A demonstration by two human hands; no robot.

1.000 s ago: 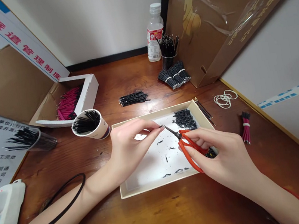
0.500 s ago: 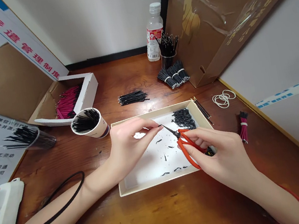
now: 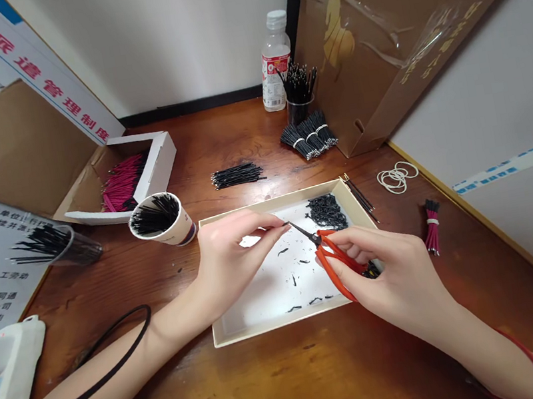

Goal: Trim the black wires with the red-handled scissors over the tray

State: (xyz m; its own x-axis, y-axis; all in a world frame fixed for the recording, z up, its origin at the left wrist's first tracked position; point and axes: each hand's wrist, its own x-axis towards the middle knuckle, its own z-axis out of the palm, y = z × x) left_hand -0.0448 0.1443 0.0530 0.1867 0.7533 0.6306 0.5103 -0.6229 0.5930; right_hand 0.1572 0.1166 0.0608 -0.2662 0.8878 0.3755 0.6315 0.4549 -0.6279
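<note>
Over a shallow cream box [image 3: 212,282], my left hand [image 3: 227,253] pinches a short black piece [image 3: 286,224] between thumb and fingertips; most of it is hidden by the fingers. My right hand [image 3: 392,274] is closed around the orange-red handles of a pair of scissors [image 3: 333,263]. The narrow blades point up and left, their tips right at the black piece. In the box's far right corner lies a heap of dark curled pieces [image 3: 326,212], and several black scraps [image 3: 301,262] are scattered across its white bottom.
Behind the box lies a pile of black wires [image 3: 238,175]. At left stand a paper cup [image 3: 185,228], a clear cup [image 3: 82,247] and a white box [image 3: 163,158] of magenta wires. Rear right hold a bottle [image 3: 272,77] and banded bundles [image 3: 308,137]; rubber bands [image 3: 397,177] lie right.
The camera view has shifted very slightly. Both hands, the scissors and the black piece stay in nearly the same place.
</note>
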